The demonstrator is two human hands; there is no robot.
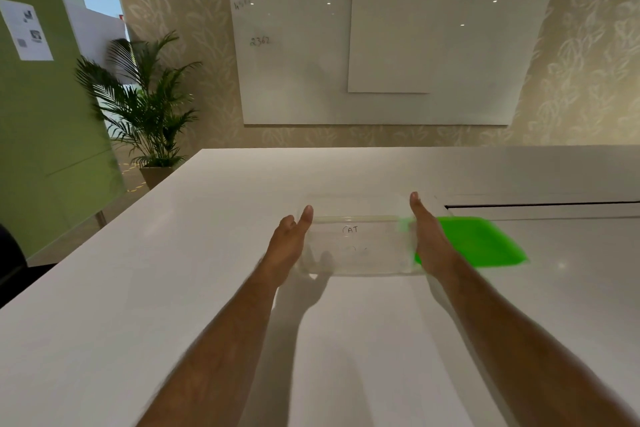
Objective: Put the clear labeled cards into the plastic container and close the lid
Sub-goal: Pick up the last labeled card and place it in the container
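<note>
Container [360, 246] between both hands | left hand [289, 246], right hand [429, 239] grips flat, wide | lid [485, 243] right

One clear container [360, 246], one green lid [478, 243], two hands, one potted plant [145, 107].

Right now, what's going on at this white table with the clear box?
A person has both hands on a clear plastic container on the white table: the left hand against its left side, the right hand against its right side. A clear card marked "CAT" shows through the container, apparently inside. The green lid lies on the table to the right, so the container is not yet closed.
</note>
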